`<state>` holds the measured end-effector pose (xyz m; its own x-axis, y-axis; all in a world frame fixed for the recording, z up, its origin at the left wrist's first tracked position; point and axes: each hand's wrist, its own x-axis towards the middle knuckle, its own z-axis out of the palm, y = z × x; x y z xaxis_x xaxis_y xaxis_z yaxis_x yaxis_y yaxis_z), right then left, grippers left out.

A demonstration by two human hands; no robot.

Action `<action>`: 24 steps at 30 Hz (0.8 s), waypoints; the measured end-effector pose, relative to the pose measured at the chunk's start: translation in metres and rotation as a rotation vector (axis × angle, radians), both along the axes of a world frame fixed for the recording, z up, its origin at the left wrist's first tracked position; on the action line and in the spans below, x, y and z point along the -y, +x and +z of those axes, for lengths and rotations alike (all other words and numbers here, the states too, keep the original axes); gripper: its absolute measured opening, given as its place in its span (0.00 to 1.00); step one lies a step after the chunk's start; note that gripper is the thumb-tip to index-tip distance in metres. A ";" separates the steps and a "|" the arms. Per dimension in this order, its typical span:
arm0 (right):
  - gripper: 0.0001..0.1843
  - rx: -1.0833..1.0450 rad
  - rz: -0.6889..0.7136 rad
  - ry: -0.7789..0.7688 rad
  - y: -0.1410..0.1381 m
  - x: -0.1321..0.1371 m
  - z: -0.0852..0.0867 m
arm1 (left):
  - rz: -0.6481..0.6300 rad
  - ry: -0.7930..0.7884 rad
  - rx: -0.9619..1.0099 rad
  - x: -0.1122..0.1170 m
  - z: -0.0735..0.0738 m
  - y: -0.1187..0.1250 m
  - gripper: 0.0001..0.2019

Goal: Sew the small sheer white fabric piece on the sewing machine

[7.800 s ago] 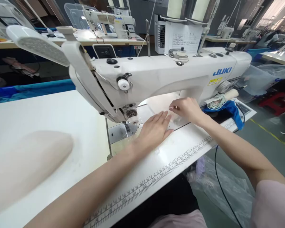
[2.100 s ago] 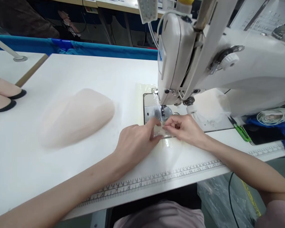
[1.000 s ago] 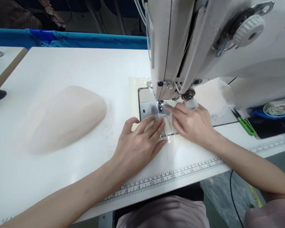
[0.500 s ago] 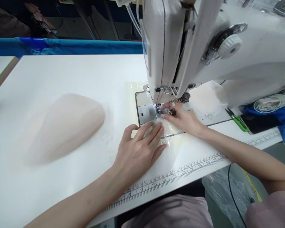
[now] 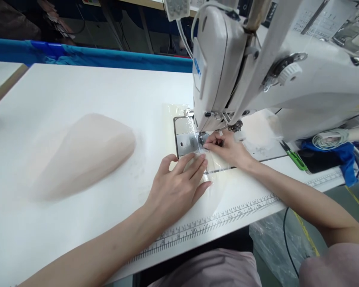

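Note:
A white JUKI sewing machine point(image 5: 287, 79) stands on a white table point(image 5: 77, 87). My left hand point(image 5: 176, 187) lies flat, fingers spread, pressing a sheer pale fabric piece point(image 5: 215, 187) onto the table just in front of the metal needle plate point(image 5: 187, 141). My right hand point(image 5: 227, 147) pinches the front edge of that piece right under the presser foot point(image 5: 201, 138). The fabric is thin and nearly the table's colour, so its outline is hard to make out.
A stack of pale pink sheer pieces point(image 5: 83, 153) lies to the left. Green thread snips point(image 5: 294, 158) and a blue cloth point(image 5: 344, 159) with a coiled cord sit to the right. A printed ruler point(image 5: 212, 223) runs along the table's front edge.
My right hand has drawn its fingers together at the presser foot, going from flat fingers to a pinch on the fabric edge. My left hand has stayed pressed in place.

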<state>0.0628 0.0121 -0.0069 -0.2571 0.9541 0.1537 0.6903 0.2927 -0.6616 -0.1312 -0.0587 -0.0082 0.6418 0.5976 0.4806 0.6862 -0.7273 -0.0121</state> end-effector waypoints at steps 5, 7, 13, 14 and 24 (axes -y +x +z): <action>0.10 0.128 -0.155 0.244 0.018 -0.010 -0.002 | 0.007 -0.012 0.005 -0.005 0.001 0.000 0.14; 0.07 0.172 -0.156 0.350 0.024 -0.004 0.002 | 0.013 -0.007 0.003 -0.008 0.000 0.000 0.14; 0.13 0.322 0.240 0.513 0.021 0.028 0.004 | 0.040 0.007 -0.024 -0.015 -0.002 0.001 0.15; 0.15 0.392 0.253 0.574 0.019 0.031 0.002 | 0.047 0.003 -0.036 -0.015 -0.001 0.001 0.16; 0.16 0.595 0.210 0.664 0.019 0.029 -0.005 | 0.099 -0.001 -0.116 -0.013 0.005 0.003 0.18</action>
